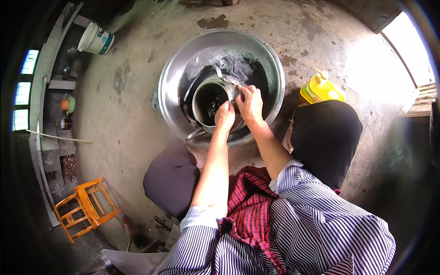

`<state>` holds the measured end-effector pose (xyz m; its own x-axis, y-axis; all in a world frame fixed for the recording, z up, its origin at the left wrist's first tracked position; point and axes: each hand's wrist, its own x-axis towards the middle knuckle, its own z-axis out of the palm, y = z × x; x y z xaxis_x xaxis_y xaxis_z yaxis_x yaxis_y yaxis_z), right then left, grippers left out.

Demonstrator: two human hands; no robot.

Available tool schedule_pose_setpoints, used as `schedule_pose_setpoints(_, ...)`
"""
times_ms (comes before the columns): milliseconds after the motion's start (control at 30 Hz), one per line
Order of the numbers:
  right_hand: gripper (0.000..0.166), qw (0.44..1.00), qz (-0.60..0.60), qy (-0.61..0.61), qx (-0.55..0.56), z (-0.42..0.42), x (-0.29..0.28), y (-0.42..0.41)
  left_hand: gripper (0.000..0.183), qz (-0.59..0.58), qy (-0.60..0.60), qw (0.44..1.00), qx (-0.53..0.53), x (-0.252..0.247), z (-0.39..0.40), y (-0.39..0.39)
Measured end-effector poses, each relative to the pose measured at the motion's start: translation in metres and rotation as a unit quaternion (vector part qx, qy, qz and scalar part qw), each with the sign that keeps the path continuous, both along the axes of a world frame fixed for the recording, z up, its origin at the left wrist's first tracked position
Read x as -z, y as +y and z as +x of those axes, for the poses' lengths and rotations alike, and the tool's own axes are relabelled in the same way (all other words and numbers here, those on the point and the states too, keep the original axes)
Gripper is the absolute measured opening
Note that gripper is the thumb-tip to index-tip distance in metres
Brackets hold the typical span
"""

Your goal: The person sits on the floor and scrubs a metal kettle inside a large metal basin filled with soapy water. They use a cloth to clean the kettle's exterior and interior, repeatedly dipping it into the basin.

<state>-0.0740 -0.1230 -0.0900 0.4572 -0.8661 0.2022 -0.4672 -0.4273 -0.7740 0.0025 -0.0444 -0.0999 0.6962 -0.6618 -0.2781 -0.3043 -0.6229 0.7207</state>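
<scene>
A metal kettle (200, 90) without a lid sits tilted in a wide metal basin (168, 77), its round mouth facing up at me. Some dark liquid shows inside it. My left hand (225, 118) grips the near right part of its rim, thumb at the edge. Bent fingers of my right hand (251, 103) press on the kettle's right side, just below the handle bracket (231, 79); whether anything lies under them is hidden. The handle (197, 80) leans to the left, and the spout (196, 134) points toward me. Behind the kettle, a grey cloth (237, 67) lies in dark, sudsy water (257, 70).
On the concrete floor (117, 103), a yellow jug (325, 90) stands by my right knee. A white bucket (96, 39) is at the far left. A wooden chair (90, 206) stands at the lower left, near a thin stick (65, 137) jutting from a ledge.
</scene>
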Motion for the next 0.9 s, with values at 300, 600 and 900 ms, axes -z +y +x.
schedule_pose_setpoints(300, 0.018, 0.997, 0.068, 0.030, 0.007, 0.012, -0.003, -0.011, 0.033, 0.020, -0.020, 1.000, -0.005, 0.001, -0.010, -0.001)
schedule_pose_setpoints(600, 0.014, 0.997, -0.045, 0.045, -0.047, 0.021, -0.018, -0.003, 0.036, -0.037, 0.011, 0.998, -0.056, -0.004, -0.026, 0.017)
schedule_pose_setpoints(900, 0.034, 0.996, 0.067, 0.037, 0.046, 0.026, -0.002, -0.006, 0.034, -0.021, 0.034, 0.998, -0.043, -0.001, -0.024, 0.018)
